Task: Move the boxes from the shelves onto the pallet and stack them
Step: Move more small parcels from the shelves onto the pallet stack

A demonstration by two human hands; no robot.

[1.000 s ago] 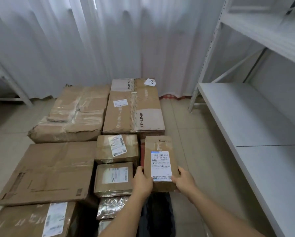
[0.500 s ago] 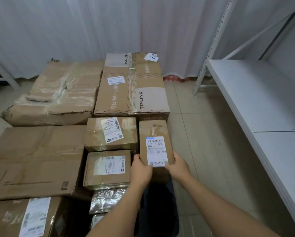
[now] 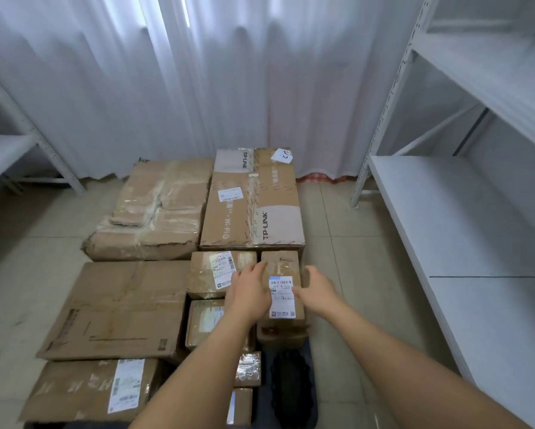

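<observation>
Head view: both hands' grip relaxed, left hand (image 3: 250, 292) and right hand (image 3: 317, 287) flanking small box (image 3: 283, 283) beside TP-LINK box (image 3: 253, 202).

Open floor (image 3: 362, 274) rt of boxes (image 3: 250, 205); shelf (image 3: 464, 243) beyond.

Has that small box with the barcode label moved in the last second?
Yes. The small box went forward; its far end now sits at the TP-LINK box, both hands loosening.

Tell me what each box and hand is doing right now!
Narrow box: set down flat, label up, between both hands.
Left hand: fingers straight, against the box's left side.
Right hand: fingers relaxed, at its right side.
TP-LINK box: closed, taped, lying flat.
White shelf: bare where visible.
</observation>
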